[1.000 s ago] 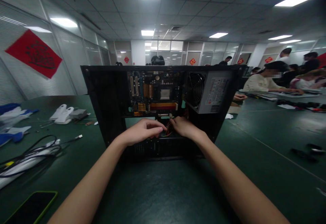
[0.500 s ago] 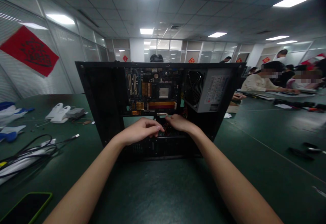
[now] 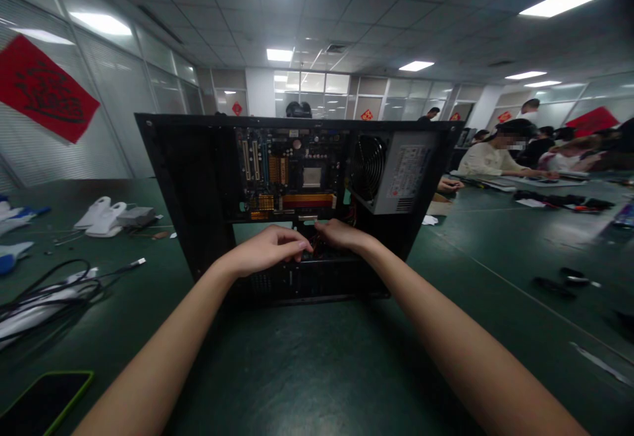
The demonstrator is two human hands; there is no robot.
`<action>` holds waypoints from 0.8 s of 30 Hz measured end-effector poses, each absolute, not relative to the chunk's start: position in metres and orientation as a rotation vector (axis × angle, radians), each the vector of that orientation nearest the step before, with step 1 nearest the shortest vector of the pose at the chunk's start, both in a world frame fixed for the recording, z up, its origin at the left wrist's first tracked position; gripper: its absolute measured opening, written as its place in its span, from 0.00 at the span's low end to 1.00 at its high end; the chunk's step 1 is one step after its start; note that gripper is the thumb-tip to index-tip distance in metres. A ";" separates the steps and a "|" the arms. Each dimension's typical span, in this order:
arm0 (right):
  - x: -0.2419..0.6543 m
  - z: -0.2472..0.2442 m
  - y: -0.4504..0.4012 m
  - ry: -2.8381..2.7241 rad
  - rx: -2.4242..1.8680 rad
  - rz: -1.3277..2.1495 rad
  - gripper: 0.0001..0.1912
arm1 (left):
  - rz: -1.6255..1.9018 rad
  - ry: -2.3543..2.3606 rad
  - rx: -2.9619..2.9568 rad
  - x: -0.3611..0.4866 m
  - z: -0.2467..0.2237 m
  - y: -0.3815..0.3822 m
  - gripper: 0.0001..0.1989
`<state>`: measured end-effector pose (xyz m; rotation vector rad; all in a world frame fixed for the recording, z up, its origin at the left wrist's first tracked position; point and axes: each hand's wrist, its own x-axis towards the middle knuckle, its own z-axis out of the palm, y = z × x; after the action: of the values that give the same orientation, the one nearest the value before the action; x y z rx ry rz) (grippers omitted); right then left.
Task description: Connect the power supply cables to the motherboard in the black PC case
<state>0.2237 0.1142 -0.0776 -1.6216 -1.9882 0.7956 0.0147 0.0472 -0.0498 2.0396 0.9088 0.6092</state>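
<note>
An open black computer case (image 3: 171, 185) stands in front of me with its inside facing me. In it are the motherboard (image 3: 272, 165) and, at upper right, a grey power supply (image 3: 403, 172) with a round fan. My left hand (image 3: 265, 250) reaches into the lower middle, its thumb and fingers closed on thin dark-reddish wires (image 3: 317, 244). Close by on the right is my right hand (image 3: 341, 234), fingers curled at the motherboard's lower edge beside a pale connector (image 3: 308, 218). What its fingertips hold is hidden.
Black and white cables (image 3: 54, 297) lie on the green table (image 3: 277, 370) at left, with a green-edged phone (image 3: 47, 399) nearer me. White pieces (image 3: 102, 217) and a grey box (image 3: 136, 216) are farther back. People (image 3: 488, 155) sit working at right.
The whole view has shifted, so the case and table things appear slightly farther left. Both hands stay at nearly the same spot in the case, with little finger movement.
</note>
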 end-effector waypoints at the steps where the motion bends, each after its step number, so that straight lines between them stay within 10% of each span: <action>1: 0.223 -0.079 0.114 -1.977 -1.616 0.764 0.24 | 0.608 0.908 2.042 0.015 -0.049 0.047 0.16; 24: 0.220 -0.076 0.115 -1.867 -1.577 0.968 0.22 | 0.607 0.854 2.087 0.014 -0.051 0.046 0.17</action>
<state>0.2204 0.1151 -0.0764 -1.5772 -1.8671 0.9684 0.0145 0.0459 -0.0510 2.0872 0.8543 0.6067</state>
